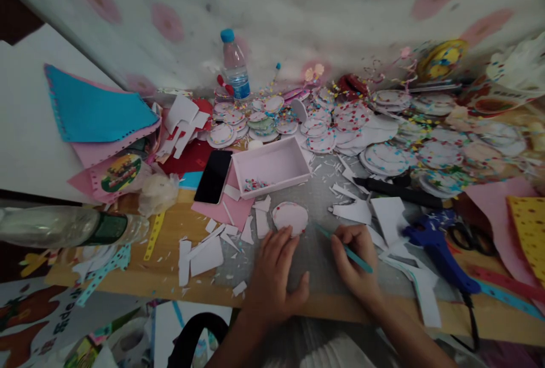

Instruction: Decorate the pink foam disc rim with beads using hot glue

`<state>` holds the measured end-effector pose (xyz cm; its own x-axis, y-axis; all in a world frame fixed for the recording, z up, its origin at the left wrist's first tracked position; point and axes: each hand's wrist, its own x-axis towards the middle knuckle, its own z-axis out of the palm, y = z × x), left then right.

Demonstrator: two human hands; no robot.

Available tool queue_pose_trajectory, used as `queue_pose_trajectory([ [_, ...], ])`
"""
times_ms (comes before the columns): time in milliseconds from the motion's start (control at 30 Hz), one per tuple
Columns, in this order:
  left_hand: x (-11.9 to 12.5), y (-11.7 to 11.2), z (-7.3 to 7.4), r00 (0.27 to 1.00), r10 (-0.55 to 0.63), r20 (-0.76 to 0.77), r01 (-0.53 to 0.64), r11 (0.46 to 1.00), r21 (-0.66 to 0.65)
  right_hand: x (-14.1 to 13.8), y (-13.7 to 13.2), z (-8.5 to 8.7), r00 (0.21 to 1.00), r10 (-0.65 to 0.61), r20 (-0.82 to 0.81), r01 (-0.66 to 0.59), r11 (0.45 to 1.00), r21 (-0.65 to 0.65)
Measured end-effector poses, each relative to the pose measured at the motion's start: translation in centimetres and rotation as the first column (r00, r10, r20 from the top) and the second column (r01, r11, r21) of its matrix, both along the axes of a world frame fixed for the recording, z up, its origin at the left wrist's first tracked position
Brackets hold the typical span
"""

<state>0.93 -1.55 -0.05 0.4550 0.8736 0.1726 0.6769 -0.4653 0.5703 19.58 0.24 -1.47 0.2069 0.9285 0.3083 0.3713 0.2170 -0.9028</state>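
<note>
My left hand (279, 274) lies palm down on the grey mat (317, 268), fingers stretched out and thumb apart. Its fingertips touch the lower edge of a round white paper disc (290, 216), which has small red dots along its rim. To the right, my right hand (355, 257) is closed around a slim teal pen-like tool (357, 260). The tool's thin tip points up and left, toward the disc but apart from it. Behind the disc stands an open pale pink box (281, 172) with small coloured beads (254, 184) in its near left corner.
Stacks of bead-edged paper discs (321, 129) line the back, near a water bottle (236, 67). A phone (214, 176) lies left of the box. Paper scraps (207, 257) litter the mat. On the right are a blue glue gun (443, 251), scissors (472, 237) and a black cutter-like tool (398, 191).
</note>
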Motion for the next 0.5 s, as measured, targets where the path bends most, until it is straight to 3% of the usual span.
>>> queue_pose_trajectory([
  [167,-0.7,-0.6,-0.5,0.962,0.109,0.251,-0.115,0.993,0.008,0.2,0.1,-0.2,1.0,0.003,-0.008,-0.004,1.0,-0.025],
  [300,-0.7,-1.1,0.1,0.899,0.202,0.389,-0.2,0.979,-0.047,0.1,-0.1,-0.3,1.0,0.009,0.006,-0.009,0.999,-0.036],
  [500,-1.8,-0.3,2.2,0.882,0.262,0.391,-0.287,0.958,0.007,0.3,-1.9,1.0,0.996,0.046,0.072,-0.043,0.998,-0.036],
])
